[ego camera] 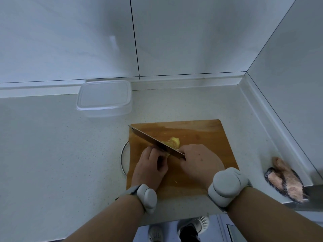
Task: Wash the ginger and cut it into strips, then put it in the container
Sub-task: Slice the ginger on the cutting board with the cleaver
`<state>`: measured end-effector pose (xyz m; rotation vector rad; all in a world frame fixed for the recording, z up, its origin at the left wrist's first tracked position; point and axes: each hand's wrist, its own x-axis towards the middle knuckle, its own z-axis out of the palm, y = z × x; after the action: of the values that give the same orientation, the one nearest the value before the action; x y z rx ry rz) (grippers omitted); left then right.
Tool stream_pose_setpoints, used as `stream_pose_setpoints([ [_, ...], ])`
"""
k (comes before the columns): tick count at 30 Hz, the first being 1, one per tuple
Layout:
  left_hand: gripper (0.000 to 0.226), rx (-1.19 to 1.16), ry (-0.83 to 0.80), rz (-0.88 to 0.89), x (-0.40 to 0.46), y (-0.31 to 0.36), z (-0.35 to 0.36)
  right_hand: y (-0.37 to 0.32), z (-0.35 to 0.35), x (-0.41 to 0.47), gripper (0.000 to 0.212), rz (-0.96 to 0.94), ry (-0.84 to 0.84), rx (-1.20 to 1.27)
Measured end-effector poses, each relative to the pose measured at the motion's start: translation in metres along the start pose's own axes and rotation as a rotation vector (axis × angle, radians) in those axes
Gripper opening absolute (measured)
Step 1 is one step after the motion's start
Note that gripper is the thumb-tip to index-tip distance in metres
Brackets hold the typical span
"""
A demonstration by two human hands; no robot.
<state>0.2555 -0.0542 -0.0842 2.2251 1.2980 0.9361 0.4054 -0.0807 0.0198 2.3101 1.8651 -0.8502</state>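
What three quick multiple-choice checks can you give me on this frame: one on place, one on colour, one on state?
1. The clear container stands:
A. on the board
B. on the counter, beyond the board's left corner
C. in a sink

2. The cutting board is:
A. white
B. green
C. brown wood

3. The right hand:
A. grips the knife
B. lies flat
C. holds a cloth

Answers:
1 B, it sits by the wall.
2 C, wood grain shows.
3 A, its fingers wrap the handle while the left hand steadies the ginger.
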Motion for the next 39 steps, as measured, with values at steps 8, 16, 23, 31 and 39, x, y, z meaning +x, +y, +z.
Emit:
stream_pose_setpoints([
  [8, 0.017, -0.027, 0.007, -0.008, 0.000, -0.002, 0.001, -0.003, 0.001, 0.006, 0.020, 0.029, -0.015, -0.016],
  [16, 0.014, -0.038, 0.016, 0.003, 0.000, -0.003, 0.002, -0.008, 0.006, 0.009, 0.019, 0.039, 0.001, -0.038],
  [23, 0.019, -0.054, -0.006, -0.003, -0.001, -0.005, 0.002, -0.009, 0.011, 0.011, 0.018, 0.045, 0.000, -0.020],
  [31, 0.021, -0.004, -0.003, -0.010, 0.000, -0.002, 0.002, -0.009, 0.019, 0.021, 0.020, 0.040, -0.004, -0.025],
  [39, 0.014, -0.024, 0.011, -0.017, -0.001, -0.003, 0.002, -0.006, 0.016, 0.019, 0.016, 0.034, -0.018, 0.009],
])
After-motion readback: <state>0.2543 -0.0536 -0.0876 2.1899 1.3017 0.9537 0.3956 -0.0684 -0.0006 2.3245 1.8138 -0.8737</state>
